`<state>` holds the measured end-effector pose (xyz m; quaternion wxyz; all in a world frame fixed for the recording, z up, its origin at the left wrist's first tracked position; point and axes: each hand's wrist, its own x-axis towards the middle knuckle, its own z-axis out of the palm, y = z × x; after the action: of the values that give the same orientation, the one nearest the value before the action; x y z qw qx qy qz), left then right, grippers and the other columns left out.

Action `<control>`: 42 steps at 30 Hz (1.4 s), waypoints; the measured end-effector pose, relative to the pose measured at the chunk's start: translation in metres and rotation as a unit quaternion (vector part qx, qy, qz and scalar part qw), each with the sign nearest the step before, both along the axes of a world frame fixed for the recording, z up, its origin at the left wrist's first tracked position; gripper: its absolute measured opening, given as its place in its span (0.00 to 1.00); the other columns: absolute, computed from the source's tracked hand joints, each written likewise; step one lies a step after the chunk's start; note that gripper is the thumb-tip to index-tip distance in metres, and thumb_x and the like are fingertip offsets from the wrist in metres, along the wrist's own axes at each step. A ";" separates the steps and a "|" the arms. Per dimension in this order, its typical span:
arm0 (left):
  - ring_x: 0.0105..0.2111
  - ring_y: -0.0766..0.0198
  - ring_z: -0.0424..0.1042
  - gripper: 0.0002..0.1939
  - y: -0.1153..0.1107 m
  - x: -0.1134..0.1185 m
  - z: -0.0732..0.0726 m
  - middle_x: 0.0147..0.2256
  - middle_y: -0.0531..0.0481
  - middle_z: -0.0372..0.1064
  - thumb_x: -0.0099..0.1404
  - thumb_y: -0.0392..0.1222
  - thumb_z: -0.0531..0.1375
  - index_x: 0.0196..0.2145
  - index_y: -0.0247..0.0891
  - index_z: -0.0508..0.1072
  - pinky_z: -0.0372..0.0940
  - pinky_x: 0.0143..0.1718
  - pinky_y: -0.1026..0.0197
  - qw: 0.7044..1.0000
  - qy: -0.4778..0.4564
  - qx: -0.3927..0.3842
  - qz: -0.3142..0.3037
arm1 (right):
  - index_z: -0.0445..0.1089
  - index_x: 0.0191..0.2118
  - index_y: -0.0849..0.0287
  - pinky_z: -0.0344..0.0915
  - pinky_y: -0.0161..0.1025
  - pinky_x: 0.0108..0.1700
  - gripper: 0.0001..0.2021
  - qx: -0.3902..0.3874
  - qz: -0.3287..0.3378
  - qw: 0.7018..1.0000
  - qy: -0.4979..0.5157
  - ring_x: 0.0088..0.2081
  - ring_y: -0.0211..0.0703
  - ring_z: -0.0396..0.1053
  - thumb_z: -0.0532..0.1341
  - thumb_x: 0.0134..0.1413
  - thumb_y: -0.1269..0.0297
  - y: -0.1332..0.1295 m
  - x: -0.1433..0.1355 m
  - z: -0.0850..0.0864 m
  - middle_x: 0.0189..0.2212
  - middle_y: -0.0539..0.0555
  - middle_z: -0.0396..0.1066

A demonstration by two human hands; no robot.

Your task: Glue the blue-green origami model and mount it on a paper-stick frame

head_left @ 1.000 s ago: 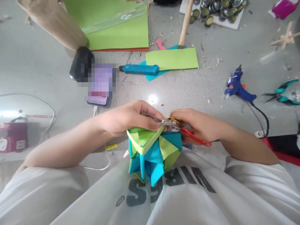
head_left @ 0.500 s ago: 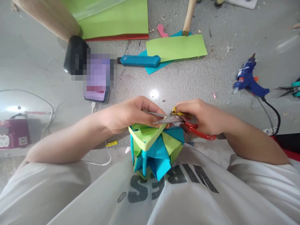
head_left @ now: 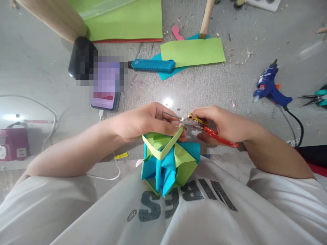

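My left hand (head_left: 148, 122) is closed on the upper edge of a folded paper craft (head_left: 166, 163) in blue and lime green, held close against my shirt. A narrow green strip (head_left: 163, 152) bends to a point along its near side. My right hand (head_left: 219, 122) grips a pair of scissors (head_left: 195, 123) with red and yellow handles. The parted blades point left, in front of my left fingers. A small pale tip of something shows between them, at the end of the green strip. My left fingertips are partly hidden behind the blades and the craft.
A blue box cutter (head_left: 153, 65) lies by a green paper strip (head_left: 194, 52). At left are a phone (head_left: 104, 85) on a cable and a black object (head_left: 82, 58). To the right lie a blue glue gun (head_left: 270, 85) and pliers (head_left: 316, 98). Green sheets (head_left: 127, 23) lie at the back.
The scissors have moved slightly up and right, their blades now closer together around the pale tip. The paper craft has turned a little in my left hand.
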<state>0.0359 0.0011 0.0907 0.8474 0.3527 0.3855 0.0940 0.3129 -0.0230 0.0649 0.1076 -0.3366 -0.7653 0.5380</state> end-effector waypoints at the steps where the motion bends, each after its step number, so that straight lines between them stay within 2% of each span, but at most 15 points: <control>1: 0.30 0.48 0.86 0.04 0.000 -0.001 0.000 0.28 0.44 0.83 0.53 0.38 0.77 0.24 0.40 0.86 0.80 0.33 0.54 1.000 -0.001 0.004 -0.003 | 0.64 0.35 0.55 0.52 0.37 0.35 0.11 -0.010 -0.001 1.000 -0.002 0.30 0.34 0.59 0.68 0.57 0.73 -0.001 0.000 0.001 0.30 0.44 0.64; 7: 0.30 0.48 0.86 0.03 -0.001 -0.003 -0.005 0.32 0.40 0.85 0.55 0.37 0.76 0.26 0.38 0.87 0.78 0.30 0.56 1.000 0.019 0.007 -0.017 | 0.65 0.37 0.55 0.56 0.38 0.37 0.11 0.007 0.002 1.000 -0.011 0.33 0.38 0.62 0.68 0.53 0.72 -0.004 -0.004 0.005 0.33 0.48 0.68; 13: 0.31 0.47 0.87 0.02 -0.001 -0.002 -0.006 0.33 0.40 0.86 0.56 0.37 0.75 0.27 0.38 0.87 0.78 0.31 0.56 1.000 0.004 0.002 -0.029 | 0.65 0.37 0.55 0.56 0.38 0.37 0.09 0.016 0.015 1.000 0.005 0.33 0.37 0.63 0.66 0.55 0.71 -0.005 -0.004 0.004 0.33 0.47 0.69; 17: 0.30 0.52 0.86 0.02 0.000 -0.002 -0.003 0.33 0.41 0.87 0.56 0.38 0.74 0.28 0.36 0.89 0.76 0.31 0.60 0.998 -0.005 0.022 -0.052 | 0.66 0.36 0.56 0.54 0.37 0.36 0.08 0.055 0.031 0.998 0.006 0.32 0.36 0.61 0.67 0.59 0.70 -0.004 -0.003 0.002 0.32 0.47 0.67; 21: 0.32 0.60 0.85 0.03 0.001 -0.003 -0.001 0.35 0.47 0.88 0.60 0.38 0.74 0.32 0.39 0.91 0.75 0.34 0.66 0.996 -0.009 0.035 -0.086 | 0.67 0.37 0.57 0.51 0.38 0.36 0.08 0.112 0.048 0.992 -0.006 0.31 0.36 0.60 0.66 0.66 0.63 -0.003 -0.001 0.002 0.31 0.47 0.66; 24: 0.32 0.62 0.85 0.04 0.001 -0.004 -0.001 0.35 0.50 0.88 0.62 0.39 0.73 0.33 0.41 0.92 0.75 0.34 0.67 0.995 -0.019 0.032 -0.095 | 0.68 0.38 0.57 0.52 0.38 0.36 0.09 0.119 0.053 0.991 -0.010 0.31 0.36 0.61 0.66 0.67 0.61 -0.004 -0.001 0.003 0.32 0.48 0.68; 28: 0.34 0.59 0.86 0.04 0.002 -0.005 -0.003 0.35 0.48 0.89 0.63 0.40 0.74 0.34 0.41 0.92 0.77 0.37 0.65 0.994 -0.033 0.044 -0.096 | 0.67 0.38 0.57 0.52 0.38 0.37 0.07 0.114 0.057 0.992 -0.016 0.31 0.36 0.62 0.66 0.63 0.64 -0.005 -0.001 0.004 0.32 0.47 0.68; 32: 0.39 0.55 0.88 0.07 0.004 -0.007 -0.006 0.41 0.41 0.91 0.66 0.42 0.75 0.38 0.38 0.93 0.79 0.43 0.61 0.990 -0.055 0.062 -0.118 | 0.65 0.38 0.57 0.52 0.38 0.37 0.08 0.111 0.064 0.992 -0.016 0.31 0.36 0.61 0.66 0.60 0.65 -0.005 -0.002 0.005 0.32 0.47 0.67; 35: 0.41 0.52 0.88 0.07 0.004 -0.008 -0.008 0.42 0.40 0.91 0.66 0.43 0.75 0.39 0.39 0.92 0.80 0.44 0.59 0.989 -0.057 0.060 -0.123 | 0.67 0.41 0.57 0.52 0.38 0.38 0.07 0.109 0.066 0.992 -0.018 0.33 0.37 0.64 0.66 0.60 0.64 -0.006 -0.003 0.004 0.35 0.48 0.69; 42: 0.38 0.50 0.88 0.08 0.001 -0.006 -0.006 0.38 0.42 0.90 0.62 0.43 0.76 0.38 0.38 0.93 0.81 0.41 0.58 0.989 -0.055 0.081 -0.112 | 0.70 0.47 0.58 0.54 0.38 0.39 0.09 0.126 0.071 0.989 -0.012 0.36 0.40 0.68 0.67 0.65 0.62 -0.007 -0.002 0.002 0.40 0.52 0.74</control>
<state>0.0303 0.0017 0.0851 0.8414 0.4550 0.2874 0.0486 0.3111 -0.0296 0.0666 0.1010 -0.2715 -0.8505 0.4389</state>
